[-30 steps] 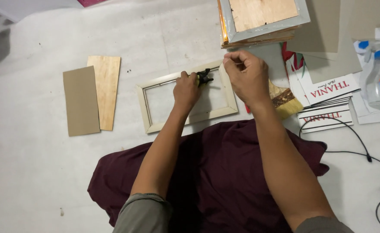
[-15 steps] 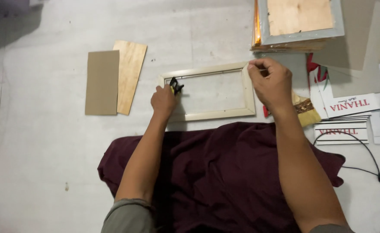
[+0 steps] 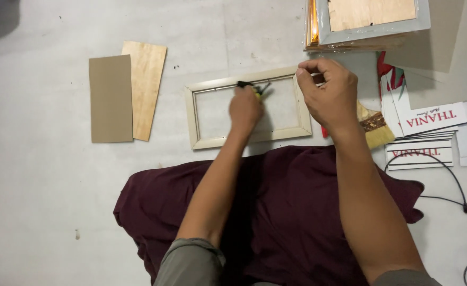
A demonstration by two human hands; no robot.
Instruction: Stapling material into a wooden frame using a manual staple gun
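Pale rectangular wooden picture frame, judged light but stiff, is steadied at top-right corner by closed right hand w/ small black-yellow pliers gripped in left hand.

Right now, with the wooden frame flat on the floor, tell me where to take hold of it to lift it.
Grip the wooden frame by its bare left short rail, coming from the left side. The frame lies flat and open in the middle, so fingers can likely hook over that narrow rail. The left hand with the pliers and the right hand occupy the top and right rails.
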